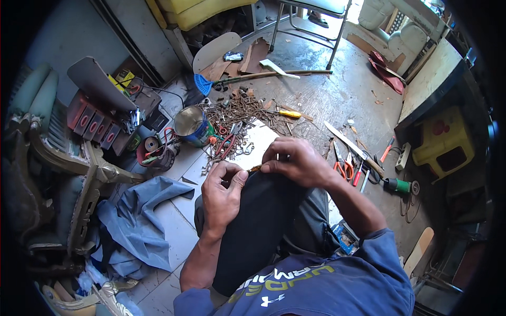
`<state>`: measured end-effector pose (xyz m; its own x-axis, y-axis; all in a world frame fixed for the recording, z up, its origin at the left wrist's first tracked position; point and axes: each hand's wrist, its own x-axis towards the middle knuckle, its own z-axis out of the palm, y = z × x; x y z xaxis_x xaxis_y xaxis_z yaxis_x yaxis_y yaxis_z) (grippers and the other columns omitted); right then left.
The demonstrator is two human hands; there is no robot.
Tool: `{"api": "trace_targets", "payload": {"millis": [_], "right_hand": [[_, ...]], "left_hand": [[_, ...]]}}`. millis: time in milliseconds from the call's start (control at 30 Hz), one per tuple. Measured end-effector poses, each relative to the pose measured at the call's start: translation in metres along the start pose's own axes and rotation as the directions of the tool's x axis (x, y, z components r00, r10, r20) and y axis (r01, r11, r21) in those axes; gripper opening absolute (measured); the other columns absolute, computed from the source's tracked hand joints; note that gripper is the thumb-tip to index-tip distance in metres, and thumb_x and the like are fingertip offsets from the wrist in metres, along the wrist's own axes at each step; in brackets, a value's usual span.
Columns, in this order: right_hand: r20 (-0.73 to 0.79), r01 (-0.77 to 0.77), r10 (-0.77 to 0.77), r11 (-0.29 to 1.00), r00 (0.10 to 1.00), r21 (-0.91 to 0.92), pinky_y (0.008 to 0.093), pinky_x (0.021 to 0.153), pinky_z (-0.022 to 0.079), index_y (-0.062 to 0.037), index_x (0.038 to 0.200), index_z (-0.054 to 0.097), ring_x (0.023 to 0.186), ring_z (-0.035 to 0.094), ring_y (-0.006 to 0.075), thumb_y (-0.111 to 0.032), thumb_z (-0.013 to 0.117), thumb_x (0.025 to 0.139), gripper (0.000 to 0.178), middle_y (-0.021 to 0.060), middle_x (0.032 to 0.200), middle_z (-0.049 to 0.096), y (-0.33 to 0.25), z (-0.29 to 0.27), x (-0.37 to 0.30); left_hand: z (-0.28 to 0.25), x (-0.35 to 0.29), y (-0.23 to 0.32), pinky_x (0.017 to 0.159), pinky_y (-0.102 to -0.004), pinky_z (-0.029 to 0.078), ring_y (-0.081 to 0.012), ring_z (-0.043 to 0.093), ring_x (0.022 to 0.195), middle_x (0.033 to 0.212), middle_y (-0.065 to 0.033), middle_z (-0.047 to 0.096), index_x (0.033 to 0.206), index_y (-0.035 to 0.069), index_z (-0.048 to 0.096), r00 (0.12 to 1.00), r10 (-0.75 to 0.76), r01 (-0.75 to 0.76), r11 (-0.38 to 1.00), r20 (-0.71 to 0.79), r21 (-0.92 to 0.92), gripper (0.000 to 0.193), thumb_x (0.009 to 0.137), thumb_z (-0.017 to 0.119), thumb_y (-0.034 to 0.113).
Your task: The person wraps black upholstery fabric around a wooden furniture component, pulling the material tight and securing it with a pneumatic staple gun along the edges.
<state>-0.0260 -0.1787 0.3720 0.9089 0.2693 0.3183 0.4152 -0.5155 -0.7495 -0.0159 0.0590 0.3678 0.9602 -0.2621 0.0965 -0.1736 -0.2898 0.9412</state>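
Note:
Above my dark-trousered knee, my left hand (222, 192) and my right hand (296, 160) meet fingertip to fingertip. Both pinch a small, thin gold-coloured piece (254, 169), too small and too covered by fingers to name. Just beyond them lies a white board (257, 150) with small hooked metal bits on it. Red-handled pliers (227, 146) rest among these bits. Farther out spreads a big heap of rusty screws and nails (237, 109), with a yellow-handled screwdriver (290, 113) at its right side.
A metal can (192, 125) stands left of the heap, by a small tub (154, 150) of odds and ends. On the right lie orange-handled scissors (345, 166), a long blade (354, 147) and a green angle grinder (401, 186). Grey cloth (142, 221) is crumpled at left. A folding chair (308, 34) stands behind.

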Motion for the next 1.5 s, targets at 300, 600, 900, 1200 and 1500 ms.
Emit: {"api": "trace_targets", "payload": {"millis": [300,600,900,1200,1500], "right_hand": [[-0.192,-0.272,0.269,0.962,0.944,0.012,0.0351,0.065,0.056,-0.0053,0.095,0.077,0.071,0.073,0.0209,-0.029,0.083,0.091,0.025,0.0087,0.082,0.075,-0.018,0.010,-0.003],[-0.068,-0.053,0.058,0.996,0.996,0.069,0.0394,0.074,0.057,-0.0053,0.094,0.077,0.081,0.075,0.0282,-0.027,0.080,0.093,0.022,0.0131,0.083,0.075,-0.023,0.006,0.000],[0.258,-0.261,0.235,0.962,0.937,0.073,0.0417,0.080,0.055,-0.0040,0.101,0.076,0.089,0.073,0.0302,-0.036,0.079,0.093,0.033,0.0137,0.091,0.074,-0.015,0.001,0.007],[0.031,0.182,-0.184,0.981,0.982,0.065,0.0412,0.069,0.050,-0.0065,0.098,0.069,0.078,0.067,0.0272,-0.035,0.085,0.086,0.035,0.0087,0.082,0.066,-0.009,0.008,0.003],[0.104,-0.031,0.065,0.952,0.992,-0.305,0.0434,0.082,0.054,-0.0105,0.133,0.066,0.092,0.065,0.0301,-0.006,0.081,0.070,0.066,0.0098,0.099,0.065,-0.047,0.009,-0.020]], "left_hand": [[-0.021,0.004,0.001,0.088,-0.0313,0.047,-0.0156,0.060,0.092,0.100,-0.0063,0.064,0.101,0.000,0.069,0.951,0.004,-0.015,0.999,0.308,0.032,0.026,0.102,0.071,0.026],[-0.022,0.016,-0.001,0.086,-0.0283,0.046,-0.0101,0.057,0.092,0.096,-0.0004,0.063,0.103,0.002,0.069,0.838,-0.214,0.289,0.954,0.503,-0.075,0.024,0.100,0.071,0.025],[-0.017,0.024,-0.009,0.078,-0.0206,0.042,-0.0048,0.051,0.086,0.093,0.0035,0.058,0.103,0.006,0.062,0.830,-0.180,0.392,0.861,0.528,-0.324,0.016,0.101,0.070,0.020],[-0.038,0.009,0.027,0.077,-0.0291,0.045,-0.0125,0.053,0.083,0.090,-0.0023,0.056,0.105,0.004,0.058,0.867,0.016,0.040,0.994,0.499,-0.102,0.024,0.096,0.076,0.016],[-0.019,-0.016,0.014,0.080,-0.0439,0.049,-0.0344,0.059,0.099,0.100,-0.0127,0.060,0.091,0.004,0.064,0.869,0.355,-0.474,0.798,0.346,0.372,0.024,0.072,0.073,-0.007]]}}
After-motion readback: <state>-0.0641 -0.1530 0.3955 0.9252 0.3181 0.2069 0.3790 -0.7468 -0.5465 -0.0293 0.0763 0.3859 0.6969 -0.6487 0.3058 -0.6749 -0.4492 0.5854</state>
